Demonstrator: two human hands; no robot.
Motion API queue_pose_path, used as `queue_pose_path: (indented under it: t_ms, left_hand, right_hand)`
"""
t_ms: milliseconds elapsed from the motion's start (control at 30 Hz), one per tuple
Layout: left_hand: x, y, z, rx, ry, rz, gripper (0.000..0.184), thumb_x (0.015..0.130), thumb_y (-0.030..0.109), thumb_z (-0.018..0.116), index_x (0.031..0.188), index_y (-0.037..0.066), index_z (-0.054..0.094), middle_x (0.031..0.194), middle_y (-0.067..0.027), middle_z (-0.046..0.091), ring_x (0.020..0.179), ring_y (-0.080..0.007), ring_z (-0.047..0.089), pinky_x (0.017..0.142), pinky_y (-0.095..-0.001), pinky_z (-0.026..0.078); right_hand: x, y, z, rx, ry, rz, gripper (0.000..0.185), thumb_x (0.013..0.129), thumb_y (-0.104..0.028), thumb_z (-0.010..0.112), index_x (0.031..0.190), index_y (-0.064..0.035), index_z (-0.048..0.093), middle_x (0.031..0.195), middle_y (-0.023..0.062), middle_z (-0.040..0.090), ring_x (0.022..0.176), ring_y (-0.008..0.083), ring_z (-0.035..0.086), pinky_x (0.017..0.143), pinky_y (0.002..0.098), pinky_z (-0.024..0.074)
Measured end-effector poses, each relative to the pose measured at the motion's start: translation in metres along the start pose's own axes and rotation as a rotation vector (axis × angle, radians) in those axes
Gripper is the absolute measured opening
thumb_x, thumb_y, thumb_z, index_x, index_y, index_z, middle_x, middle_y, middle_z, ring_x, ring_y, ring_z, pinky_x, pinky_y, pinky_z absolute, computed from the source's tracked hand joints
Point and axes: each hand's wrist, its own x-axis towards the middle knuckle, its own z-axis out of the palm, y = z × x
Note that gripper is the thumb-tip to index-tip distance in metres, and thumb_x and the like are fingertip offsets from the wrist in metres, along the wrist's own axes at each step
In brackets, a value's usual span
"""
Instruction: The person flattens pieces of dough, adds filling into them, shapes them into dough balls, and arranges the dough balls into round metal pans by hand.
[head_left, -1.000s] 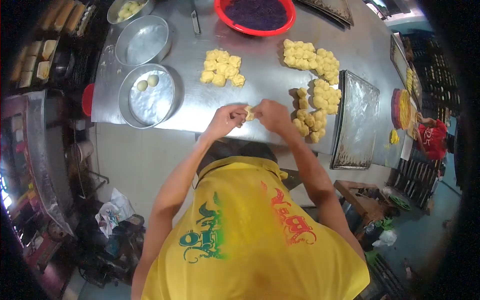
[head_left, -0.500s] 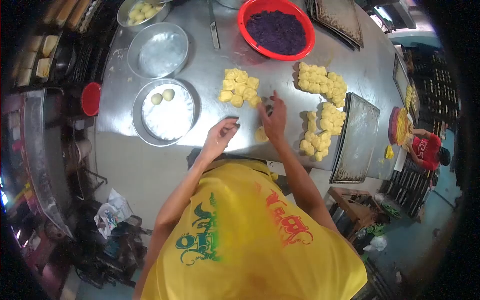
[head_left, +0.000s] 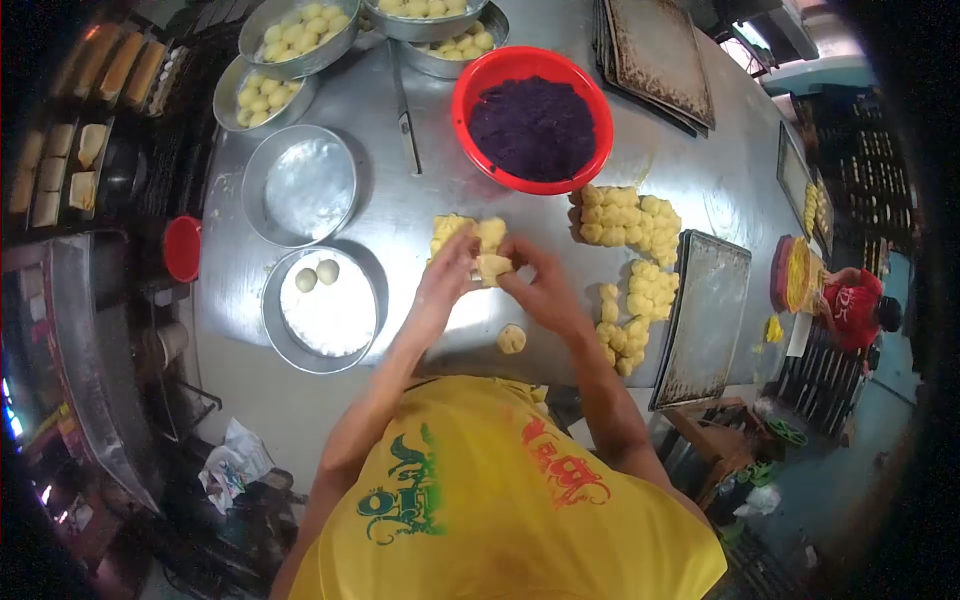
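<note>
Both hands meet over a yellow dough cluster [head_left: 449, 232] on the metal table. Between them is a pale yellow dough piece [head_left: 493, 268]. My right hand [head_left: 543, 293] pinches its right side with thumb and fingers. From the left, my left hand [head_left: 440, 285] has its fingers closed at the same piece, partly covering the cluster. Nearer my body lies a separate dough disc [head_left: 511, 339]. To the left, a round pan [head_left: 272, 325] with a whitish bottom holds two greenish dough balls [head_left: 327, 271].
A red bowl [head_left: 604, 150] of purple filling [head_left: 533, 128] stands ahead. Blocks of dough balls [head_left: 630, 216] and a flat tray [head_left: 715, 320] lie right. A long knife [head_left: 410, 145], an unfilled pan [head_left: 250, 195] and pans of dough balls are ahead-left. Far right, a person in red [head_left: 852, 305] works.
My hands have come together from apart and closed on a dough piece at the cluster. The view has tilted, showing more pans at the far side.
</note>
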Motion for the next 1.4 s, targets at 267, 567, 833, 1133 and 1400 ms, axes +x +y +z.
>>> queue_pose_path:
  t_ms: [267,567,833,1133,1400]
  left_hand:
    - [0.032,0.036,-0.028,0.239,0.112,-0.011,0.052,0.098,0.007,0.059,0.148,0.0,0.047,0.119,-0.0069,0.064,0.1,-0.0123,0.062,0.086,-0.0256,0.05]
    - [0.006,0.043,-0.048,0.122,0.332,0.065,0.044,0.105,0.013,0.059,0.145,-0.002,0.051,0.115,-0.0073,0.068,0.104,-0.016,0.065,0.088,-0.0303,0.056]
    - [-0.007,0.02,-0.036,-0.254,0.319,-0.023,0.033,0.102,0.008,0.061,0.132,-0.003,0.053,0.119,-0.0111,0.067,0.108,-0.0205,0.068,0.098,-0.0373,0.059]
    - [-0.043,-0.011,-0.019,-0.045,0.375,0.04,0.04,0.103,0.015,0.06,0.136,-0.006,0.052,0.127,-0.0113,0.065,0.115,-0.0197,0.064,0.104,-0.0355,0.052]
    - [-0.061,-0.036,0.002,-0.002,0.04,0.088,0.04,0.108,0.016,0.049,0.143,-0.003,0.052,0.134,-0.0084,0.062,0.119,-0.0132,0.06,0.108,-0.0318,0.049]
  right_hand:
    - [0.025,-0.009,-0.007,0.58,0.233,-0.04,0.015,0.087,-0.003,0.061,0.101,-0.003,0.057,0.094,0.0003,0.059,0.095,0.0124,0.058,0.08,0.0283,0.0497]
    - [0.078,0.025,-0.036,-0.62,0.127,-0.071,0.03,0.087,-0.012,0.076,0.113,0.0004,0.072,0.097,0.0149,0.07,0.085,0.0274,0.068,0.082,0.0374,0.0547]
    - [0.18,0.056,-0.052,-0.933,0.086,-0.209,0.021,0.083,-0.012,0.071,0.101,-0.0026,0.077,0.099,0.0221,0.073,0.099,0.0389,0.072,0.091,0.0497,0.056]
    - [0.124,0.058,-0.054,0.362,0.368,-0.075,0.021,0.09,-0.007,0.067,0.107,0.0009,0.077,0.092,0.0137,0.075,0.087,0.0225,0.074,0.085,0.0357,0.0602]
    - [-0.032,0.059,0.025,-0.214,0.123,-0.202,0.038,0.093,-0.014,0.074,0.125,0.0061,0.067,0.106,0.0095,0.073,0.094,0.0157,0.069,0.078,0.0314,0.0564]
